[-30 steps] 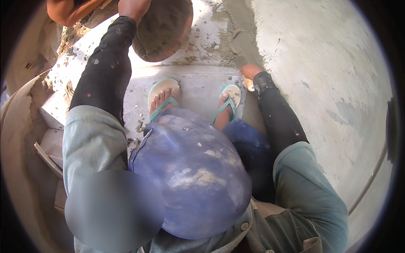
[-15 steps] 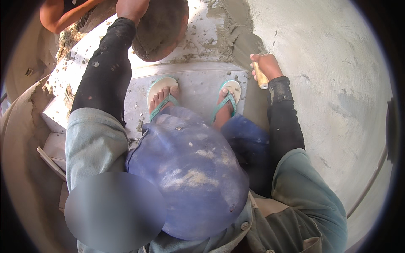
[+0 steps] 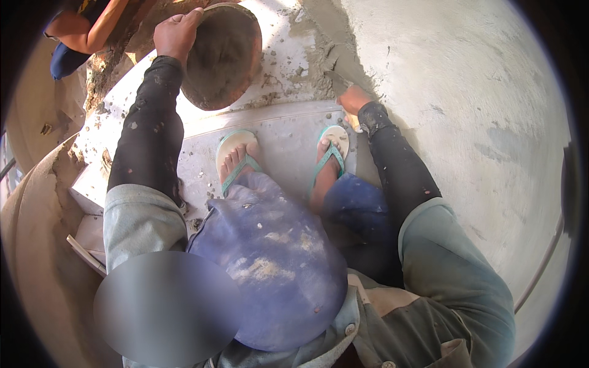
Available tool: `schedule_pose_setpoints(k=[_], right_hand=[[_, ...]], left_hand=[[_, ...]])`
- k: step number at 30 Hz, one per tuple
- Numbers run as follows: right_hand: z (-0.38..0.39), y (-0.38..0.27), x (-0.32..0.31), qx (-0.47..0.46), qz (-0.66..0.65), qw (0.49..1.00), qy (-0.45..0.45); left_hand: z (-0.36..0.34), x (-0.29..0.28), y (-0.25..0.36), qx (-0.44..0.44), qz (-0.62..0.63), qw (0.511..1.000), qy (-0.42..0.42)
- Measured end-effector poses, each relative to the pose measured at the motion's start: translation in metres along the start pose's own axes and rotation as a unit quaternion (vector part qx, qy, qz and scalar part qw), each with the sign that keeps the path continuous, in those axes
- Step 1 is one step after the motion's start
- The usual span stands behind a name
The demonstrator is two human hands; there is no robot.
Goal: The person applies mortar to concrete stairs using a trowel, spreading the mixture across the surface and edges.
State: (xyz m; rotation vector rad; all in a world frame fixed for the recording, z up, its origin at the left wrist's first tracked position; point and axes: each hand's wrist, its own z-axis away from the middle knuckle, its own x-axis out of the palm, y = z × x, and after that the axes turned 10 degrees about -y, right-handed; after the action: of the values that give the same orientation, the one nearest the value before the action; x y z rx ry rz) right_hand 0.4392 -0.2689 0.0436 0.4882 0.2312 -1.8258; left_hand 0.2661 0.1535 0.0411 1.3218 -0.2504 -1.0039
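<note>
My left hand (image 3: 173,38) is closed on the rim of a round mortar pan (image 3: 222,58), which is tilted so its dark, cement-smeared inside shows. My right hand (image 3: 354,99) grips a trowel by its pale wooden handle (image 3: 353,121). The trowel's blade (image 3: 337,78) points up and left, at the edge of a strip of wet grey mortar (image 3: 331,40). That strip lies along the foot of the plastered wall on my right. Part of the blade is hard to tell from the mortar.
My feet in green-strapped flip-flops (image 3: 236,156) stand on a pale step (image 3: 276,126). Mortar crumbs litter the ledge beyond. The plastered wall (image 3: 466,116) curves up on the right. Another person's arm (image 3: 101,27) shows at the far left. A rough-edged wall (image 3: 37,196) stands left.
My right hand has moved left and slightly nearer with the trowel, turning its handle. My left hand and the pan appear lower in the picture. The other person's arm has shifted.
</note>
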Motion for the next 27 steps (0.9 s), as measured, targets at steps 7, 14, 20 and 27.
schedule_pose_setpoints(k=[7, 14, 20, 27], right_hand=[[-0.014, 0.014, -0.050, 0.188, -0.561, 0.805, 0.049], [0.005, 0.008, -0.080, 0.174, -0.745, 0.636, 0.105], [0.055, -0.016, -0.100, 0.157, -0.776, 0.583, 0.184], [0.027, -0.045, -0.040, 0.210, -0.560, 0.792, 0.124]], left_hand=[[-0.004, 0.001, -0.015, 0.013, 0.054, 0.998, 0.015], [0.002, 0.007, -0.009, 0.006, 0.072, 0.997, 0.004], [0.004, -0.002, -0.003, 0.012, 0.054, 0.998, 0.016], [-0.004, 0.001, -0.007, -0.019, 0.070, 0.997, 0.003]])
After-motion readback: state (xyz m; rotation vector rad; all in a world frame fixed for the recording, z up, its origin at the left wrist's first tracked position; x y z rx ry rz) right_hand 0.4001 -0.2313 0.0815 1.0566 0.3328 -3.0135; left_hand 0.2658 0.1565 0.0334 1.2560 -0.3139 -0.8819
